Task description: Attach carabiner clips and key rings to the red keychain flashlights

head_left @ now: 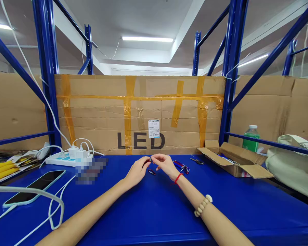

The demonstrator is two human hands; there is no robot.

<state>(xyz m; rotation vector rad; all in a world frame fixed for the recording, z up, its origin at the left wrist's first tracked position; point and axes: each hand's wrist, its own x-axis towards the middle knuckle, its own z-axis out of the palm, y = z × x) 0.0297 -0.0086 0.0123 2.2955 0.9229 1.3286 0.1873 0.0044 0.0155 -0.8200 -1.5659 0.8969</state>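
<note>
Two bare hands meet at the fingertips above the surface: the left hand (138, 169) and the right hand (165, 165) both pinch one small, dark, shiny piece (151, 159), too small to identify, held between them near the middle of the surface. One red cord bracelet (178, 178) circles the right wrist, and one pale beaded bracelet (203, 205) sits farther up that forearm. Just below the fingertips, one dark red oval metal loop (151, 172) lies on the blue, smooth surface (154, 212). Right of the right hand is a small cluster of red, blue and silvery metal clips (182, 167), overlapping too much to count, and beyond it lies one dark, key-like metal item (197, 161). Farther right stand one open brown cardboard box (233, 167), one clear bottle of green liquid (251, 139) and one pale, soft fabric bag (290, 164). On the left are one white power strip (59, 160) and one dark-screened phone with a pale blue edge (38, 187). Behind everything, one taped brown cardboard panel (100, 116) bears three black letters, "LED", and one white printed label (154, 128).
</note>
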